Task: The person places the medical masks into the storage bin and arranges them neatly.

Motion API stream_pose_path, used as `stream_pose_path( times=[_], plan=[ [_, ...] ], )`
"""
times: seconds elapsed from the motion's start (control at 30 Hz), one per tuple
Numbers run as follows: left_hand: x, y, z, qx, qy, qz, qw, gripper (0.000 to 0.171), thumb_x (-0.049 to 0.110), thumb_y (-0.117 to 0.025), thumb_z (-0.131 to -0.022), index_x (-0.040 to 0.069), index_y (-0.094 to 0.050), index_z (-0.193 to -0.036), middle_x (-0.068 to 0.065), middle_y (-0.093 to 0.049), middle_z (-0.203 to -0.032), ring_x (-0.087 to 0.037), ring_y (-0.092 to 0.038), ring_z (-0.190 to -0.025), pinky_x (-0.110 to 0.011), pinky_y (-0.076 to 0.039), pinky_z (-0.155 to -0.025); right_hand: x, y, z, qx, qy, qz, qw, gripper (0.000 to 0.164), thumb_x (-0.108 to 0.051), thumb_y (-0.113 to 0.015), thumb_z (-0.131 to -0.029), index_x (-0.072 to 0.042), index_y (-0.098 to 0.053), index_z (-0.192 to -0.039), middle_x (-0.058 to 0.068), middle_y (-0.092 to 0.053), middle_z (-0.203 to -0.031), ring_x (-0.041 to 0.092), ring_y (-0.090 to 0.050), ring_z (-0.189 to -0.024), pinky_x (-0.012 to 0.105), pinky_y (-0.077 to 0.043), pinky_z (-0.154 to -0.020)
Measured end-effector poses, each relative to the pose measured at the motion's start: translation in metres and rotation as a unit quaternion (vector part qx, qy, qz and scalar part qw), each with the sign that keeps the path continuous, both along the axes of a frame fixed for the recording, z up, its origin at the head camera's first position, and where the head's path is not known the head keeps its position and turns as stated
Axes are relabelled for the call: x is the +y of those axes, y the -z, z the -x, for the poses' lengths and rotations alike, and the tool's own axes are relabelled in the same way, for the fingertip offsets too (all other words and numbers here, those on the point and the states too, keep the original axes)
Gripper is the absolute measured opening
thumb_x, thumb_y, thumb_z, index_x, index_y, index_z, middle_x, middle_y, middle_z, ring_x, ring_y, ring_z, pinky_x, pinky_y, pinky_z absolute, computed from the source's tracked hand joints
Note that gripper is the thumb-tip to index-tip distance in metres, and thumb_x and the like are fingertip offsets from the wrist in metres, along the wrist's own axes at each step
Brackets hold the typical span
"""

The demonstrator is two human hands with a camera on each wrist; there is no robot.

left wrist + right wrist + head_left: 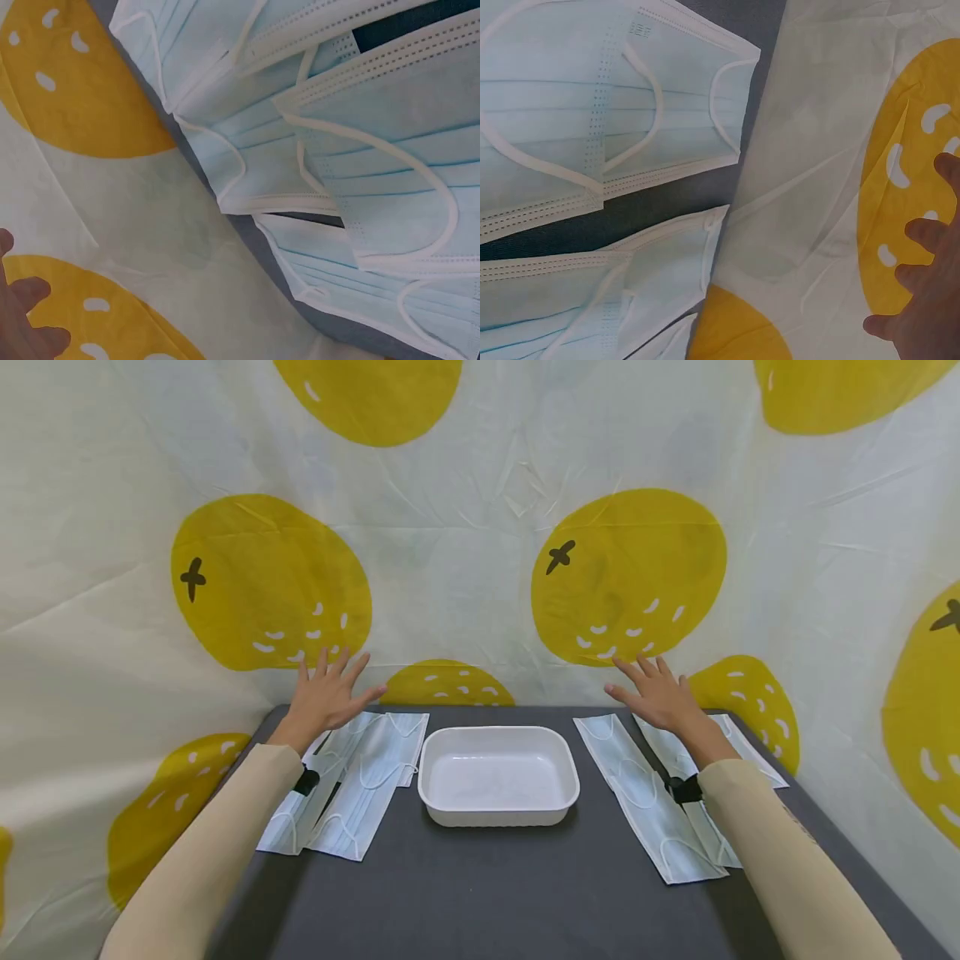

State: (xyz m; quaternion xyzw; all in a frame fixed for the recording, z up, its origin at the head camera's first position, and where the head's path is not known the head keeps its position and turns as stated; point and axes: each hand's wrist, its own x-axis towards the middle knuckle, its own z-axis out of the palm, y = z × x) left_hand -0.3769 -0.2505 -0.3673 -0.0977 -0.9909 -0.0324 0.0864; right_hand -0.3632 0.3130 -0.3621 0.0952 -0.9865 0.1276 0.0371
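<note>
In the head view we see the left hand (322,697) and the right hand (658,696) raised toward the table's far edge, both released, fingers straight and spread, thumbs turned inward. Each is nearest to the far ends of the masks on its own side. Dark bands (307,781) cross the wrists, and beige sleeves (787,852) cover the forearms.

Below the left hand we find pale blue left masks (375,802), lying flat and partly overlapping, from near the far left corner down along the left edge. Below the right hand, the right masks (637,802) slant from near the far edge toward the near right, with another mask (750,752) by the far right corner. Both wrist views show us pleats, white ear loops and overlapping ends close to the table edge.

Between the two groups we see a white tray (498,818), upright, nearer the far edge, its left side just beside the left masks. Everything lies on a dark grey table (480,893). Beyond its edges hangs a whitish curtain (450,468) printed with yellow fruit.
</note>
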Motion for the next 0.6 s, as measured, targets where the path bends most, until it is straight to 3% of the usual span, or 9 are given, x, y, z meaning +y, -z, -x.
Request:
stream_pose_path(
  times=[0.27, 0.6],
  plan=[
    [-0.001, 0.003, -0.012, 0.016, 0.002, 0.009, 0.9998, 0.093, 0.081, -0.032, -0.096, 0.023, -0.016, -0.167, -0.021, -0.014, -0.173, -0.056, -0.004, -0.156, -0.079, 0.001, -0.120, -0.003, 0.000, -0.015, 0.005, -0.009, -0.005, 1.000, 0.081, -0.070, -0.035, -0.102, -0.022, -0.023, -0.166, 0.030, -0.011, -0.170, 0.062, -0.001, -0.153, 0.086, 0.002, -0.112],
    [0.000, 0.012, -0.025, 0.022, 0.002, -0.006, 0.9997, 0.093, 0.078, -0.039, -0.096, 0.022, -0.018, -0.167, -0.021, -0.016, -0.172, -0.055, -0.004, -0.157, -0.079, 0.003, -0.119, -0.002, 0.001, -0.038, 0.044, -0.026, -0.012, 0.999, 0.078, -0.065, -0.041, -0.103, -0.020, -0.026, -0.165, 0.030, -0.016, -0.169, 0.060, -0.009, -0.153, 0.085, -0.011, -0.113]
  ],
)
